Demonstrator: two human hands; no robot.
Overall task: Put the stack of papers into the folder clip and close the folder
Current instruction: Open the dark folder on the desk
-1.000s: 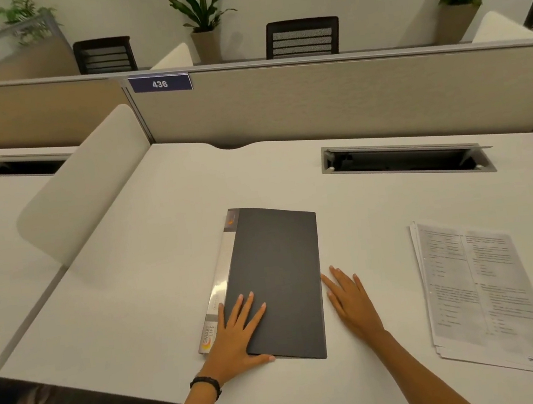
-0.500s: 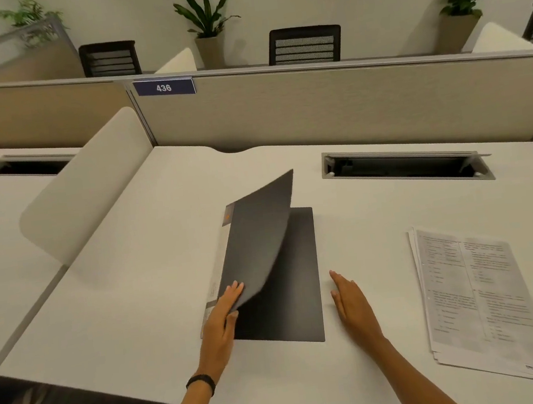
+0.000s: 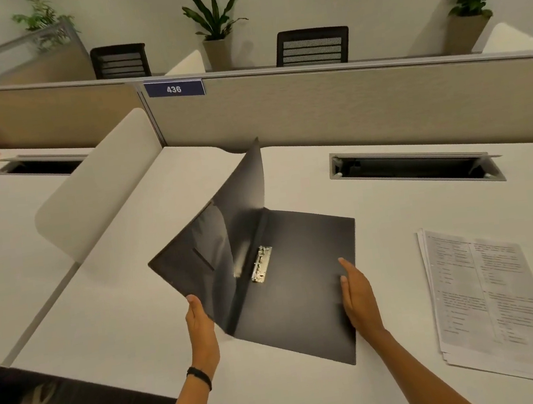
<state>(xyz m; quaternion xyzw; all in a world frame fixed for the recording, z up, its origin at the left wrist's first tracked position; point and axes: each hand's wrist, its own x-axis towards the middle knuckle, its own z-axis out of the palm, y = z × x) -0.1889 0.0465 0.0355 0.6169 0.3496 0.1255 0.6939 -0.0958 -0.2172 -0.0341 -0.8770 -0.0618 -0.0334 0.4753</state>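
Observation:
A dark grey folder [image 3: 304,284] lies open on the white desk, its back cover flat. The front cover [image 3: 195,263] is lifted and bent over to the left, held at its near edge by my left hand [image 3: 199,322]. A small metal clip [image 3: 261,264] sits by the spine, bare. My right hand [image 3: 357,294] rests flat on the right edge of the back cover, fingers together. The stack of printed papers [image 3: 489,302] lies on the desk to the right, apart from the folder.
A cable slot [image 3: 414,166] is cut into the desk behind the folder. A curved white divider [image 3: 97,184] stands at the left and a beige partition [image 3: 347,109] at the back. The desk's front edge runs just below my wrists.
My left hand has lifted the front cover from shut to wide open, swinging it leftward and exposing the clip. My right hand stayed at the folder's right edge.

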